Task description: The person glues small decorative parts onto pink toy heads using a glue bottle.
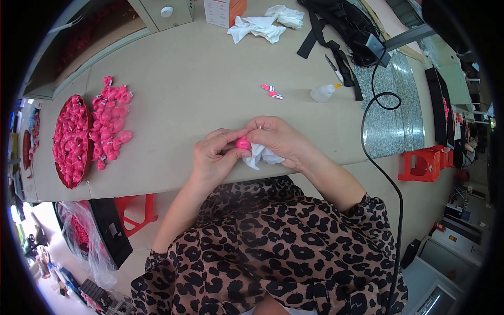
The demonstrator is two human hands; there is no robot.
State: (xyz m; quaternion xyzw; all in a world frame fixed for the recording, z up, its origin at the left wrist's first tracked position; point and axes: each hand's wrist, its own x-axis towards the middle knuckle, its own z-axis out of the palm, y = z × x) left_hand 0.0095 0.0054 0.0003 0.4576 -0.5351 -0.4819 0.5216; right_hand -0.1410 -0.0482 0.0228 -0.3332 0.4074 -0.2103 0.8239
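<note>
From where I stand, the left hand [214, 155] pinches the small pink piece [243, 143] between thumb and fingertips, near the front edge of the counter [194, 89]. The right hand [279, 139] grips a white cloth [257, 154], its fingertips beside the piece; their exact contact cannot be told. Maintain a light, firm pinch; keep loose cloth clear.

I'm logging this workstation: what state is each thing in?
Left hand: pinching pink piece
Right hand: closed on white tissue
White tissue: crumpled
Tray: heaped with pink pieces
Loose pink pieces: piled
Bottle: tip fitted; upright or lying unclear
Tissues at back: crumpled
Black cable: partly looped
</note>
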